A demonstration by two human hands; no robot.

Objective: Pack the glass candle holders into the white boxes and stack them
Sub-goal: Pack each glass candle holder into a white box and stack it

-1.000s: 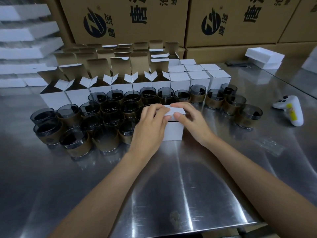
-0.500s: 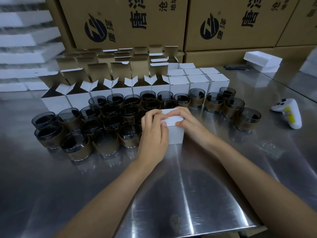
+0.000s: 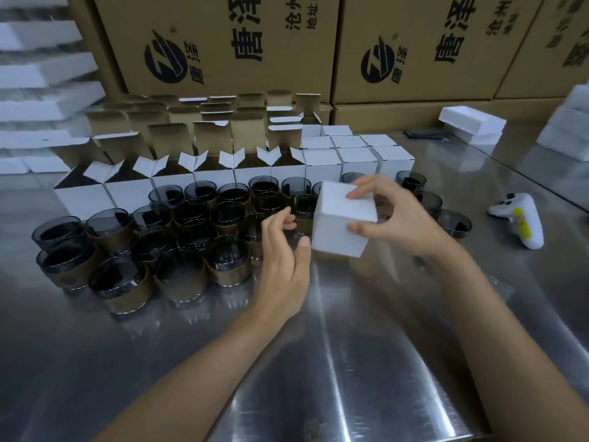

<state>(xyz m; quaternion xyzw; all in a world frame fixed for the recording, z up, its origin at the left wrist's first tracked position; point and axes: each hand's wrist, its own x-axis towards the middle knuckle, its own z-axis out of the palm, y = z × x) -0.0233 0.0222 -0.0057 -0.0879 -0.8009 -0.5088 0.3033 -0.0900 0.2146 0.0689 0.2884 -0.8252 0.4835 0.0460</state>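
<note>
My right hand (image 3: 395, 218) grips a closed white box (image 3: 341, 221) between thumb and fingers and holds it tilted above the steel table (image 3: 318, 362). My left hand (image 3: 283, 250) hovers just left of the box with loosely curled fingers; its thumb tip is at the box's lower left corner. Several smoky glass candle holders (image 3: 178, 256) with brown bands stand in a cluster to the left and behind. A row of open white boxes (image 3: 127, 189) with raised flaps stands behind them. Several closed white boxes (image 3: 357, 154) sit at the row's right end.
Large printed cardboard cartons (image 3: 223, 43) wall the back. White foam trays (image 3: 47, 68) are stacked at the far left, and white foam blocks (image 3: 471, 122) lie at the back right. A white controller (image 3: 519, 221) with a yellow stripe rests on the table at right.
The white box stood on the table under both hands pressing its lid. Now my right hand has lifted it, tilted, and my left hand has come off its top.
</note>
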